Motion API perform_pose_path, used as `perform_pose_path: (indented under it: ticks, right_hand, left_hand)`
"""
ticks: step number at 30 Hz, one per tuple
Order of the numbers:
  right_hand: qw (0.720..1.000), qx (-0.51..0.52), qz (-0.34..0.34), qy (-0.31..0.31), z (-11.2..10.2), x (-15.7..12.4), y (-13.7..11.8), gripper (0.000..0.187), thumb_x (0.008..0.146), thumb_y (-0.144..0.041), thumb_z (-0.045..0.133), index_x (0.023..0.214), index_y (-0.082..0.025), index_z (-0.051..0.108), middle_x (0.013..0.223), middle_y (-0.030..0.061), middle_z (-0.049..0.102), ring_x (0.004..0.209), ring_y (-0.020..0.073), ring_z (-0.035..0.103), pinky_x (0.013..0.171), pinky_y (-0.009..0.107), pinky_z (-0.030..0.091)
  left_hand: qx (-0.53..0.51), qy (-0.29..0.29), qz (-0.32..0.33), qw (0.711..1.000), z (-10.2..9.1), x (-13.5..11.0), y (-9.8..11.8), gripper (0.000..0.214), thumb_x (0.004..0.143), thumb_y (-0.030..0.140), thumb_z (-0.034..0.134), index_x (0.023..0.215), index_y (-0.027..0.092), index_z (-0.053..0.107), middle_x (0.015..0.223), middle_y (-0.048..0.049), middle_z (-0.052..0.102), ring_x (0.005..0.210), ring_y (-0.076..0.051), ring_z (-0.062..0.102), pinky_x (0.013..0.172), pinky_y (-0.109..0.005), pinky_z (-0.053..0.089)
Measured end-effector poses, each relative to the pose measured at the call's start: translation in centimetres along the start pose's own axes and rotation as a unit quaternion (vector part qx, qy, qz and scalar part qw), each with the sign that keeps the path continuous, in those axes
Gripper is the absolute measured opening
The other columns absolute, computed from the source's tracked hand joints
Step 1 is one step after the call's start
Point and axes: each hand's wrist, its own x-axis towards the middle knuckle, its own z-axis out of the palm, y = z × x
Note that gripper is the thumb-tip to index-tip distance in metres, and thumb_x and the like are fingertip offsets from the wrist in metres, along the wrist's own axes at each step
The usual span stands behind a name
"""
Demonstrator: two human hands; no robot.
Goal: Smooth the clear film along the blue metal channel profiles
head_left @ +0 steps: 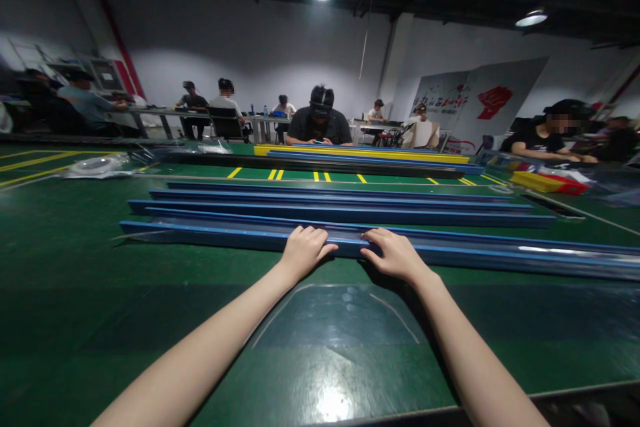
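Several long blue channel rails lie side by side across a green table [75,293]. My left hand [303,250] and my right hand [393,255] both rest on the nearest blue rail [200,235], close together near its middle. Each hand has its fingers curled over the rail's near edge and its thumb under or in front, gripping it. A clear film seems to cover this rail. Behind it lie two more blue rails [340,212].
A clear plastic sheet [335,317] lies flat in front of me. Farther back are yellow and blue rails [360,153], a plastic bag [95,165] and red and yellow parts [547,181]. A person [320,123] sits opposite; others sit around.
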Motion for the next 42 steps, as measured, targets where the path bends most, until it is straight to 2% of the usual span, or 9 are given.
perform_pose_path:
  ticks: [6, 19, 31, 42]
  right_hand:
    - [1.0, 0.007, -0.005, -0.001, 0.13, 0.08, -0.24, 0.031, 0.081, -0.035, 0.043, 0.104, -0.019, 0.057, 0.104, 0.0068, 0.06, 0.096, 0.0169, 0.053, 0.077, 0.026, 0.037]
    - [0.998, 0.034, 0.001, 0.048, 0.37, 0.22, -0.31, 0.018, 0.08, -0.036, 0.044, 0.082, -0.019, 0.05, 0.082, 0.0029, 0.057, 0.072, 0.0137, 0.049, 0.06, 0.022, 0.031]
    - [0.997, 0.027, -0.016, 0.074, 0.67, 0.49, -0.05, 0.013, 0.078, -0.031, 0.047, 0.073, -0.019, 0.048, 0.074, 0.0015, 0.054, 0.066, 0.0127, 0.046, 0.056, 0.022, 0.027]
    - [0.998, 0.015, -0.016, 0.064, 0.38, 0.5, -0.18, 0.011, 0.077, -0.029, 0.048, 0.072, -0.019, 0.049, 0.073, 0.0018, 0.055, 0.066, 0.0126, 0.047, 0.056, 0.022, 0.026]
  left_hand:
    - [0.015, -0.004, 0.0, 1.0, -0.1, 0.02, 0.05, 0.036, 0.085, 0.047, 0.037, 0.079, 0.017, 0.056, 0.074, -0.003, 0.062, 0.071, -0.016, 0.053, 0.061, -0.029, 0.028]
    - [0.04, 0.015, -0.014, 0.999, -0.2, 0.08, 0.2, 0.035, 0.083, 0.049, 0.039, 0.08, 0.016, 0.051, 0.078, -0.0043, 0.059, 0.071, -0.017, 0.052, 0.061, -0.029, 0.03]
    - [0.031, 0.016, -0.029, 0.999, -0.31, 0.17, 0.33, 0.034, 0.08, 0.049, 0.043, 0.077, 0.016, 0.05, 0.077, -0.0046, 0.057, 0.072, -0.018, 0.05, 0.062, -0.028, 0.031]
    - [0.018, 0.016, -0.037, 0.999, -0.74, 0.36, 0.07, 0.035, 0.077, 0.051, 0.048, 0.073, 0.016, 0.05, 0.075, -0.0033, 0.056, 0.071, -0.017, 0.048, 0.062, -0.028, 0.032]
